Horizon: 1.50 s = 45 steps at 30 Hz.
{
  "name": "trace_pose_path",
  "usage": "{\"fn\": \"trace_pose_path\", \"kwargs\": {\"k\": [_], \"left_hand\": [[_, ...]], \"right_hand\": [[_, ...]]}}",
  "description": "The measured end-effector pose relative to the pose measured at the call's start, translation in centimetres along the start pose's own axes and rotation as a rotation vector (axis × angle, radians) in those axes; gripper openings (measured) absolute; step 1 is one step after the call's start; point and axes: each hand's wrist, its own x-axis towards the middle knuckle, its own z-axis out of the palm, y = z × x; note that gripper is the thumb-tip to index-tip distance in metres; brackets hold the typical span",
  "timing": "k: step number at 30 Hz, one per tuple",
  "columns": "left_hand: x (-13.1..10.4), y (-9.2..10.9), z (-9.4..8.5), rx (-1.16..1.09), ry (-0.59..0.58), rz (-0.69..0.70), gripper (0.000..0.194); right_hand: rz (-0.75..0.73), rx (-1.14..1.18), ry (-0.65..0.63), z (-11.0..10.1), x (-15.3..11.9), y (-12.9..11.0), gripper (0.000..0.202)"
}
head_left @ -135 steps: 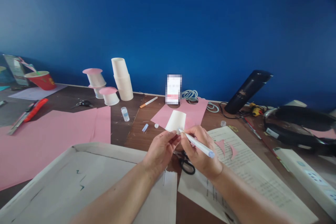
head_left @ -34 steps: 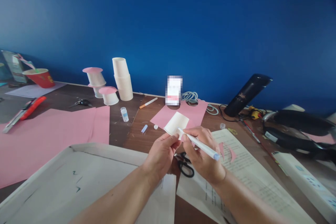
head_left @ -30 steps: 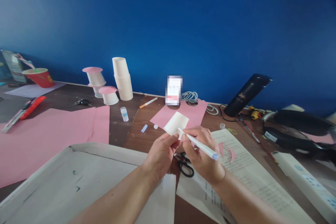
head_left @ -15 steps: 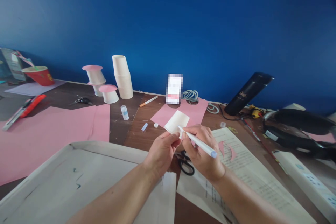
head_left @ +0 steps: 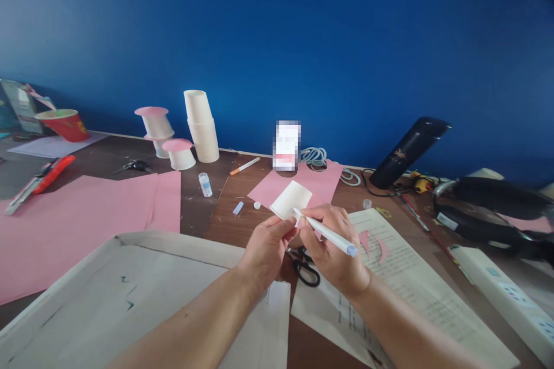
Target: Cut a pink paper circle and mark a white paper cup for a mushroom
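A white paper cup (head_left: 291, 198) is tilted above the desk, its lower edge pinched by my left hand (head_left: 269, 247). My right hand (head_left: 332, 248) grips a white pen (head_left: 329, 235) with a pale blue end. The pen's tip meets the cup's side or comes very close to it; any mark there is too small to make out. Beneath my hands lie black-handled scissors (head_left: 306, 273), partly covered. A sheet of pink paper (head_left: 322, 176) with round cut-outs lies just behind the cup.
Stacked white cups (head_left: 204, 135) and cups with pink discs (head_left: 179, 157) stand at the back left. A phone (head_left: 286, 147) leans on the blue wall. A black bottle (head_left: 409, 153), a headset (head_left: 489, 213) and a power strip (head_left: 506, 294) are right. A utility knife (head_left: 41, 181) lies left.
Almost nothing differs. The pen tip and my right hand have shifted very slightly, and the whole view has moved a touch.
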Motion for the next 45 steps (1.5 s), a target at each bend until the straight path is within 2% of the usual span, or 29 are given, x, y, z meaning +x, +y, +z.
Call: {"fn": "trace_pose_path", "kwargs": {"k": [8, 13, 16, 30, 45], "left_hand": [[0.2, 0.0, -0.3, -0.018, 0.013, -0.026, 0.014], [0.3, 0.1, -0.5, -0.139, 0.130, -0.062, 0.009], [0.4, 0.2, -0.5, -0.169, 0.164, -0.079, 0.009], [0.5, -0.1, -0.8, -0.156, 0.030, -0.092, 0.008], [0.6, 0.0, -0.9, -0.102, -0.011, -0.052, 0.011]], "right_hand": [[0.010, 0.011, -0.001, 0.1, -0.1, 0.1, 0.010], [0.021, 0.023, 0.106, -0.4, 0.0, 0.1, 0.017], [0.039, 0.009, 0.115, -0.6, 0.1, 0.1, 0.016], [0.042, 0.049, 0.040, 0.0, 0.0, 0.1, 0.012], [0.006, 0.039, 0.032, 0.0, -0.1, 0.2, 0.014]]}}
